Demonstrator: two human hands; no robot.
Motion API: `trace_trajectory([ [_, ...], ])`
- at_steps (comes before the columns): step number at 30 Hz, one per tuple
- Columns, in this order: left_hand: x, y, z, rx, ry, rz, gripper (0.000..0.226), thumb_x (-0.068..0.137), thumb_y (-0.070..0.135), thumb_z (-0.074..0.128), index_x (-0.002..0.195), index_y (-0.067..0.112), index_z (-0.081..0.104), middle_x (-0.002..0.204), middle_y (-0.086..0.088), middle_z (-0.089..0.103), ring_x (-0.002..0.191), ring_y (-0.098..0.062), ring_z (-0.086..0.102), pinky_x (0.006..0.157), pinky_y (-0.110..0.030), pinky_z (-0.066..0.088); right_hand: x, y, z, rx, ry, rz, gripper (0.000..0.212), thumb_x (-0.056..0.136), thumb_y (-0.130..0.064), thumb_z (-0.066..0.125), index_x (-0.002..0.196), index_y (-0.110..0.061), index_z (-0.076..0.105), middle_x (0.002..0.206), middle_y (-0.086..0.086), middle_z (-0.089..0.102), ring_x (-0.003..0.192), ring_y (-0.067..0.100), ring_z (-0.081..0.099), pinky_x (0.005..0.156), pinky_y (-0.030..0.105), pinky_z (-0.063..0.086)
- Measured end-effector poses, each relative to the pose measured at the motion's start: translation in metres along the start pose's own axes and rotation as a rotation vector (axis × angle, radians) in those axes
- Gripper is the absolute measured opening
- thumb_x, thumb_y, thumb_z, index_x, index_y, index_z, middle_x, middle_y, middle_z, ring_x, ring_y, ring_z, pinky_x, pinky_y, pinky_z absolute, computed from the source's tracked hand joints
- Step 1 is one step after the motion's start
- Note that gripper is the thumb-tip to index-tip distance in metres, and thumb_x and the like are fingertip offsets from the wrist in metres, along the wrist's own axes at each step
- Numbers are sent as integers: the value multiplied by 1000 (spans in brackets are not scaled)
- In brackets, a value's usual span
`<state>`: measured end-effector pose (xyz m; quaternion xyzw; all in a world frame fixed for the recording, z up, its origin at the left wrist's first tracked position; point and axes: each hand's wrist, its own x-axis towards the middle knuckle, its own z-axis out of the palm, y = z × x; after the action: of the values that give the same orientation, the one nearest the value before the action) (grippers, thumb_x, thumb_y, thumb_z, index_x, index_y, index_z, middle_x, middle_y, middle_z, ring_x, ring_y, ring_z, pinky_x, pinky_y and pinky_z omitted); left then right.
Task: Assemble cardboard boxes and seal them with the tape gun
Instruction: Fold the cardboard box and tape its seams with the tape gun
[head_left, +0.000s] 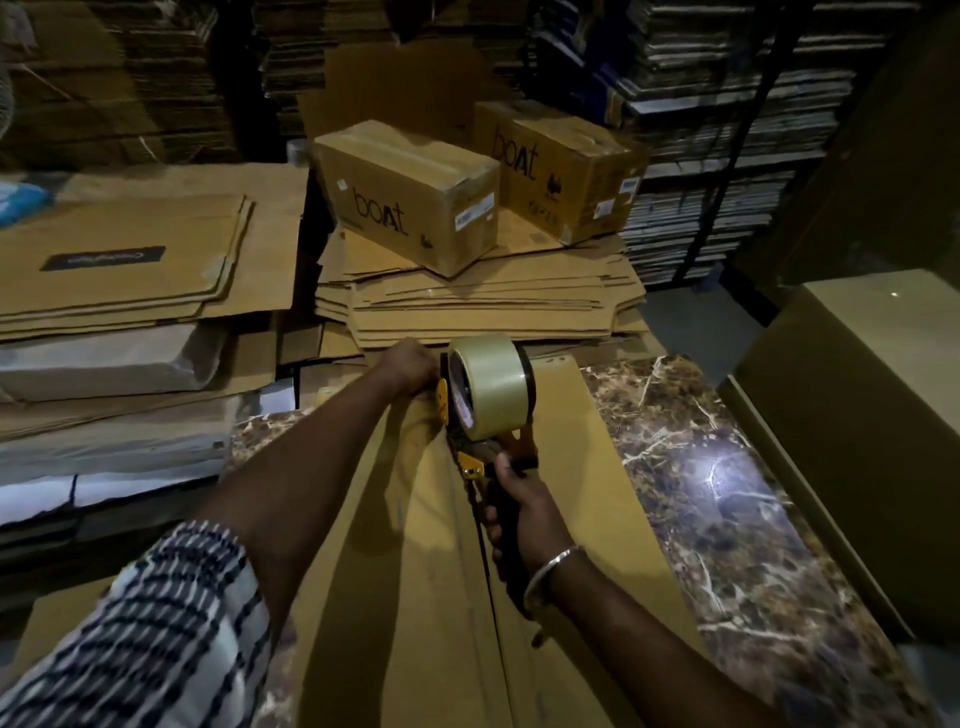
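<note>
Checked sleeve (156, 639) fills the lower left of the frame, nearest the lens, on the left arm.

Plain brown cardboard box (426, 571), lower centre, lies on the brown-veined marble counter (727, 493); its flaps meet in a dark seam running up the middle. Judged light and stiff along the panels but springy at the flaps, so they need pressing flat beside the seam. Corrugated faces should crush if squeezed hard at the edges.

Orange-and-black tape gun (485, 410) with a roll of pale clear tape (488, 384) stands on the seam at the box's far end, centre of frame. Judged light; best held by the handle, clear of the cutter blade.

Right hand (519, 514) is wrapped round the gun's handle, a metal bangle (553, 571) on the wrist. Left hand (410, 364) rests at the far edge of the box just left of the roll; fingers curl over the edge, but whether they pinch the tape end or only the cardboard I cannot tell.

Hard to make out: the blade and tape tail are hidden behind the roll, box sides are cut off below, and the room is dim.
</note>
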<state>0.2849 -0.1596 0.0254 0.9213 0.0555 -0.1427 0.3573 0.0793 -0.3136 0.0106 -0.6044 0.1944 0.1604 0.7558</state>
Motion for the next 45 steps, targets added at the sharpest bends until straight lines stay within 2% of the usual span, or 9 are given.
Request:
trace_trajectory([
  [4, 21, 13, 6, 141, -2, 42, 15, 91, 3, 59, 89, -3, 73, 85, -16, 67, 89, -32, 69, 70, -39, 52, 10, -8, 9, 71, 49, 13, 47, 98, -54, 51, 70, -17, 58, 58, -1, 48, 45, 13, 38, 48, 27, 29],
  [7, 41, 13, 4, 125, 21, 60, 11, 86, 3, 68, 89, -2, 77, 88, -18, 74, 85, -31, 70, 78, -41, 58, 18, -7, 13, 94, 57, 38, 48, 96, -58, 52, 68, -19, 56, 60, -1, 47, 47, 13, 38, 50, 29, 29],
  [13, 55, 17, 10, 191, 37, 87, 13, 88, 10, 68, 91, 1, 77, 79, -11, 66, 72, -20, 56, 65, -27, 36, 32, -10, 24, 106, 98, 59, 51, 95, -61, 53, 64, -19, 51, 58, -2, 44, 48, 15, 36, 50, 29, 27],
  [20, 67, 12, 16, 186, -3, 21, 30, 89, 3, 62, 59, 2, 58, 56, -10, 48, 57, -24, 43, 52, -31, 30, 40, -10, 25, 85, 85, 108, 52, 95, -62, 52, 69, -17, 52, 57, -4, 44, 49, 14, 38, 50, 28, 29],
  [26, 82, -6, 23, 101, -51, 31, 35, 95, 5, 53, 60, 10, 48, 77, -18, 53, 71, -27, 48, 59, -35, 38, 41, -11, 27, 66, 97, 125, 52, 95, -62, 51, 67, -18, 51, 55, -4, 44, 48, 13, 36, 50, 28, 28],
  [30, 73, -2, 27, -44, -90, -11, 31, 100, 9, 47, 71, 20, 47, 95, -11, 56, 76, -24, 55, 83, -37, 51, 43, -13, 28, 78, 101, 155, 51, 95, -62, 50, 67, -19, 51, 55, -5, 43, 47, 13, 35, 49, 27, 27],
  [34, 69, -4, 27, -5, -199, 32, 9, 102, 13, 51, 96, 13, 58, 88, -10, 60, 70, -21, 57, 60, -14, 48, 44, -12, 27, 42, 105, 162, 51, 96, -62, 49, 69, -19, 52, 57, -3, 44, 47, 13, 35, 48, 26, 27],
  [41, 67, -22, 14, 143, -140, 144, 21, 93, 7, 57, 101, -7, 70, 101, -28, 69, 92, -41, 67, 84, -51, 54, 47, -11, 31, 40, 121, 179, 51, 94, -62, 52, 82, -12, 54, 57, -2, 42, 47, 14, 33, 48, 26, 25],
  [45, 51, -29, 11, 176, -136, 213, 18, 88, 6, 66, 102, 0, 74, 96, -20, 72, 84, -32, 68, 71, -36, 54, 48, -11, 34, 20, 135, 187, 51, 92, -62, 54, 77, -14, 52, 57, -2, 40, 46, 14, 30, 48, 26, 24],
])
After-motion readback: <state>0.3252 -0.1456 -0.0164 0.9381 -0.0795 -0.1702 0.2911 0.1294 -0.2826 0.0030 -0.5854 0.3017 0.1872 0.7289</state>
